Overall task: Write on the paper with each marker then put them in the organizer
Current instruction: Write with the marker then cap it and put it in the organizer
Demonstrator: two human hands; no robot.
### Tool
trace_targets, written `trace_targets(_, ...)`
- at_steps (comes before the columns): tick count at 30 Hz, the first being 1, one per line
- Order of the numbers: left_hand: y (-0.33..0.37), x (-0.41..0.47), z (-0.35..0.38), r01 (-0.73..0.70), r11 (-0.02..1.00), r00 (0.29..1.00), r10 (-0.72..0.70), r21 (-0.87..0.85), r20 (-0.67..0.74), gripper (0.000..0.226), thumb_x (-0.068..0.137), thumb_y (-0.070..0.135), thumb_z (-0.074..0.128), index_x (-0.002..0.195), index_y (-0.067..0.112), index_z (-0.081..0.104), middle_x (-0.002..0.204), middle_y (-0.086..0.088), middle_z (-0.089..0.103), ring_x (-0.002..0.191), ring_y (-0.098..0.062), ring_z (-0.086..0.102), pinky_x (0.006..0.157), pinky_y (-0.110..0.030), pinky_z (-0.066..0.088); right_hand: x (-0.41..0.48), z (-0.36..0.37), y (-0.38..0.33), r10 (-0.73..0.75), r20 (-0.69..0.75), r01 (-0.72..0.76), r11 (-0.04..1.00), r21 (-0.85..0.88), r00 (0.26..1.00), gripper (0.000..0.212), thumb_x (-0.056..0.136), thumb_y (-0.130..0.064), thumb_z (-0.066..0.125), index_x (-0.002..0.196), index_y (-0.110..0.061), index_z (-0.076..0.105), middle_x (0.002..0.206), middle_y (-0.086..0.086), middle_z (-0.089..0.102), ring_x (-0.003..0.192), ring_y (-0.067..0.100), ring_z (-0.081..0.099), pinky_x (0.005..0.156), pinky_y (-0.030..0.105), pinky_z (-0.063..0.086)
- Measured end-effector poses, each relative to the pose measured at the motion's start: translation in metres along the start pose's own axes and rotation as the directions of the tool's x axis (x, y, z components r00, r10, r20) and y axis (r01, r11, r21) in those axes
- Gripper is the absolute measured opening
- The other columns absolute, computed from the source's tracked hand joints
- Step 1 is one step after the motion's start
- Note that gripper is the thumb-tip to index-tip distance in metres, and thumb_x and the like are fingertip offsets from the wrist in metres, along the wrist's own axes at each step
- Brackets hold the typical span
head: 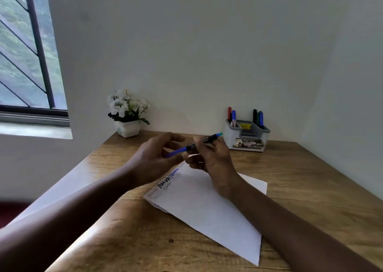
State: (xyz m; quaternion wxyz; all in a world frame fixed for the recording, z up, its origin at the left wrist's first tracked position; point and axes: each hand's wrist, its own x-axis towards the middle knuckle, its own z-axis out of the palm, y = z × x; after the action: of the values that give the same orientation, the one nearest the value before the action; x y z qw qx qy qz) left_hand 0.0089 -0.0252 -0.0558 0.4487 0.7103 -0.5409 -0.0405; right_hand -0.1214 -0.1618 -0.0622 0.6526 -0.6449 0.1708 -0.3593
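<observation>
A white sheet of paper [207, 205] lies slanted on the wooden table, with words in black and blue ink along its far edge. Above that edge my right hand [211, 157] grips a marker [199, 144] with a dark barrel, a teal end pointing right and a blue cap pointing left. My left hand [157, 155] has its fingers around the blue cap end. The grey organizer [246, 136] stands at the back right and holds a red and a blue marker [231, 116] on its left side and black, green and blue markers [258, 117] on its right.
A small white pot of white flowers [127, 114] stands in the table's back left corner against the wall. A window [27, 50] is at the far left. The table's left edge [83, 164] runs diagonally toward me.
</observation>
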Motion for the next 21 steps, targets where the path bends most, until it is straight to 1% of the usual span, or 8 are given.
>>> trace_targets(2, 0.005, 0.016, 0.008, -0.052, 0.998, 0.999, 0.052, 0.032, -0.003, 0.02, 0.088, 0.034, 0.077, 0.107, 0.034, 0.072, 0.093, 0.011, 0.075, 0.082, -0.005, 0.071, 0.076, -0.041, 0.062, 0.004, -0.003, 0.004, 0.062, 0.006, -0.062, 0.994, 0.086, 0.998, 0.021, 0.1, -0.032, 0.061, 0.099, -0.012, 0.066, 0.091, 0.015, 0.077, 0.073, 0.026, 0.072, 0.063, 0.033, 0.057)
trace_targets(3, 0.006, 0.021, 0.011, -0.072, 0.997, 0.997, 0.072, 0.022, -0.008, 0.012, 0.089, 0.03, 0.077, 0.1, 0.033, 0.074, 0.086, 0.01, 0.075, 0.076, -0.006, 0.069, 0.074, -0.041, 0.061, 0.006, -0.004, 0.005, 0.075, 0.007, -0.076, 0.99, 0.119, 0.997, 0.022, 0.101, -0.032, 0.059, 0.096, -0.012, 0.067, 0.088, 0.014, 0.077, 0.071, 0.026, 0.07, 0.062, 0.034, 0.056)
trace_targets(5, 0.002, 0.026, 0.017, -0.069, 0.996, 0.998, 0.068, -0.051, -0.004, 0.006, 0.091, 0.026, 0.075, 0.096, 0.029, 0.076, 0.082, 0.005, 0.074, 0.072, -0.011, 0.066, 0.069, -0.04, 0.058, 0.008, -0.005, 0.009, 0.094, -0.001, -0.093, 0.986, 0.141, 0.996, 0.025, 0.103, -0.031, 0.056, 0.096, -0.009, 0.068, 0.089, 0.016, 0.077, 0.072, 0.026, 0.071, 0.061, 0.033, 0.056)
trace_targets(9, -0.005, 0.024, 0.023, -0.014, 0.958, 0.997, 0.034, -0.288, 0.064, 0.011, 0.098, 0.017, 0.065, 0.101, 0.012, 0.074, 0.088, -0.008, 0.074, 0.079, -0.02, 0.069, 0.071, -0.036, 0.057, 0.013, -0.006, 0.016, 0.132, -0.009, -0.131, 0.987, 0.089, 0.991, 0.031, 0.106, -0.032, 0.049, 0.106, -0.005, 0.066, 0.096, 0.018, 0.078, 0.074, 0.026, 0.075, 0.062, 0.033, 0.059)
trace_targets(12, -0.014, 0.024, 0.02, 0.044, 0.926, 0.993, 0.001, -0.374, 0.118, 0.018, 0.101, 0.018, 0.059, 0.099, 0.005, 0.072, 0.079, -0.012, 0.069, 0.072, -0.023, 0.061, 0.065, -0.034, 0.051, 0.016, -0.001, 0.017, 0.194, 0.033, -0.196, 0.978, 0.076, 0.981, 0.035, 0.107, -0.033, 0.046, 0.116, -0.003, 0.06, 0.1, 0.017, 0.078, 0.077, 0.026, 0.077, 0.064, 0.032, 0.06)
trace_targets(15, -0.021, 0.025, 0.018, 0.153, 0.866, 0.984, -0.087, -0.476, 0.158, 0.028, 0.099, 0.02, 0.058, 0.102, -0.006, 0.067, 0.073, -0.017, 0.06, 0.064, -0.025, 0.052, 0.059, -0.031, 0.045, 0.016, 0.003, 0.016, 0.233, 0.029, -0.234, 0.972, 0.022, 0.972, 0.034, 0.107, -0.034, 0.046, 0.123, -0.005, 0.056, 0.102, 0.016, 0.077, 0.078, 0.026, 0.078, 0.062, 0.031, 0.06)
trace_targets(18, -0.021, 0.026, 0.014, 0.225, 0.823, 0.966, -0.118, -0.521, 0.231, 0.039, 0.096, 0.025, 0.058, 0.108, -0.012, 0.063, 0.078, -0.018, 0.057, 0.062, -0.022, 0.048, 0.053, -0.025, 0.044, 0.015, 0.004, 0.014, 0.239, 0.013, -0.239, 0.971, 0.013, 0.971, 0.035, 0.106, -0.033, 0.046, 0.125, -0.004, 0.054, 0.102, 0.018, 0.077, 0.076, 0.025, 0.077, 0.062, 0.031, 0.06)
trace_targets(21, -0.018, 0.027, 0.011, 0.264, 0.806, 0.955, -0.14, -0.53, 0.263, 0.033, 0.101, 0.02, 0.054, 0.108, -0.011, 0.063, 0.068, -0.013, 0.053, 0.058, -0.017, 0.048, 0.052, -0.023, 0.044, 0.012, 0.005, 0.012, 0.222, 0.019, -0.222, 0.975, 0.01, 0.975, 0.038, 0.107, -0.032, 0.045, 0.125, -0.001, 0.054, 0.099, 0.018, 0.077, 0.074, 0.024, 0.076, 0.062, 0.031, 0.059)
